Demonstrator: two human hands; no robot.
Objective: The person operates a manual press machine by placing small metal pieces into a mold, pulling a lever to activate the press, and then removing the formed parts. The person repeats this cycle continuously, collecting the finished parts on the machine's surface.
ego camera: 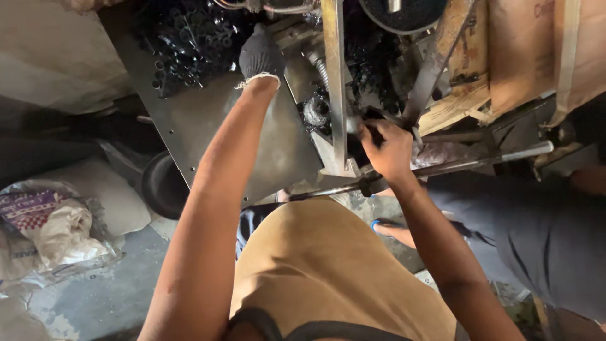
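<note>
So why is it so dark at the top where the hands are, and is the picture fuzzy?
In the head view, light falls on the grey metal plate and the floor, while the pile of black tubes by the gloved left hand sinks into shadow. The bare right hand grips something dark, hard to make out. Edges look slightly soft; the picture's sides bend outward.

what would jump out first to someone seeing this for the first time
The left hand, in a dark knit glove, reaches up to a heap of small black metal tubes at the top of a grey steel plate. The bare right hand grips a dark part at the greasy machine in the middle, just above a long steel rod. At the lower left lie crumpled white sacks.
</note>
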